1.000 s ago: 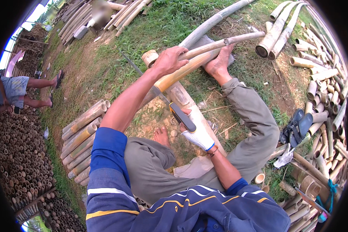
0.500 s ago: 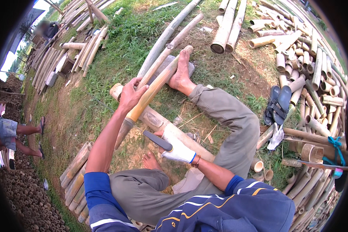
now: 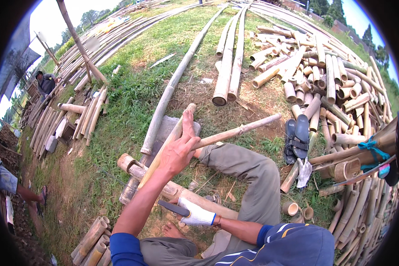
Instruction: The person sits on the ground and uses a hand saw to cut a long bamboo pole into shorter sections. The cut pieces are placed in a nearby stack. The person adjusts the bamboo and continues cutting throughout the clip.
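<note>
White-gloved right hand (image 3: 199, 213) grips and partly hides black saw handle (image 3: 173, 207); bare left hand (image 3: 178, 153), closure indeterminable, partly covers slender tan bamboo pole (image 3: 240, 130).

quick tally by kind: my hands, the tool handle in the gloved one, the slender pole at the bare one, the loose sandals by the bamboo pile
Hands: 2 (left hand bare, right hand gloved)
Dark tool handle: 1
Slender pole: 1
Loose sandals: 2
Total: 6
</note>
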`<action>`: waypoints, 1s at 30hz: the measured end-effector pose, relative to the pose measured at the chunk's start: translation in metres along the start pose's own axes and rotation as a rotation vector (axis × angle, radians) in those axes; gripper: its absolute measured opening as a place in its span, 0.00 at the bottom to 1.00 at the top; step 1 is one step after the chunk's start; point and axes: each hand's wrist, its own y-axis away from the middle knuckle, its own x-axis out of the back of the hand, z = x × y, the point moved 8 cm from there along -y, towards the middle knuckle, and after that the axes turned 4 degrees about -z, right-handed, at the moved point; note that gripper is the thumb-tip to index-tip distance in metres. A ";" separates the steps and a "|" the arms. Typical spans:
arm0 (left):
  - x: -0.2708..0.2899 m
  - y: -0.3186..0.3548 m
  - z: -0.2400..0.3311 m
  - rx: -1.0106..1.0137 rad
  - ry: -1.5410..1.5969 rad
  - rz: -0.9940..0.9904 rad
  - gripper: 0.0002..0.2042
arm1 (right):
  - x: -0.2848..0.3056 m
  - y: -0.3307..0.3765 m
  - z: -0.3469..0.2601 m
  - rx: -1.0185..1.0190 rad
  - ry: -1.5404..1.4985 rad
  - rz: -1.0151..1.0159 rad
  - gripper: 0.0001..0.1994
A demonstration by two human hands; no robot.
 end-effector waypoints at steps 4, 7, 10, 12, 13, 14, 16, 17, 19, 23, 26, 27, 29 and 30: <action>-0.004 -0.016 0.031 -0.211 -0.292 0.073 0.13 | 0.004 0.000 -0.016 0.104 0.080 0.058 0.36; -0.005 -0.023 0.037 -0.245 -0.369 0.081 0.15 | 0.002 0.001 -0.019 0.067 0.024 0.033 0.33; 0.026 -0.025 0.021 -0.184 -0.265 0.350 0.18 | -0.001 0.001 -0.014 0.043 0.122 0.064 0.30; 0.049 -0.022 0.009 -0.092 -0.113 0.435 0.19 | 0.000 0.000 -0.010 -0.003 0.148 0.046 0.29; 0.065 -0.022 0.010 -0.049 -0.031 0.477 0.20 | 0.004 0.002 -0.011 0.034 0.173 0.080 0.29; 0.080 -0.022 0.016 -0.058 0.036 0.504 0.17 | 0.006 0.003 -0.011 0.071 0.199 0.113 0.29; 0.108 -0.018 0.030 -0.074 0.243 0.495 0.14 | 0.007 0.002 -0.012 0.073 0.207 0.126 0.29; 0.121 -0.010 0.034 -0.070 0.342 0.488 0.13 | 0.003 0.000 -0.017 0.006 0.191 0.092 0.29; 0.152 0.000 0.063 -0.102 0.604 0.421 0.09 | 0.004 -0.001 -0.016 0.141 0.185 0.138 0.29; 0.201 0.040 0.126 -0.386 1.077 0.151 0.08 | 0.004 0.001 -0.026 0.029 0.256 0.095 0.29; 0.224 0.075 0.170 -0.588 1.459 0.104 0.09 | 0.029 -0.017 -0.037 0.072 0.332 0.147 0.29; 0.229 0.080 0.180 -0.655 1.577 0.090 0.10 | 0.050 -0.018 -0.045 0.076 0.363 0.201 0.29; 0.240 0.089 0.194 -0.902 1.728 0.238 0.11 | 0.069 -0.045 -0.054 0.075 0.399 0.229 0.29; 0.238 0.084 0.199 -1.136 1.773 0.378 0.13 | 0.084 -0.060 -0.060 0.072 0.432 0.253 0.29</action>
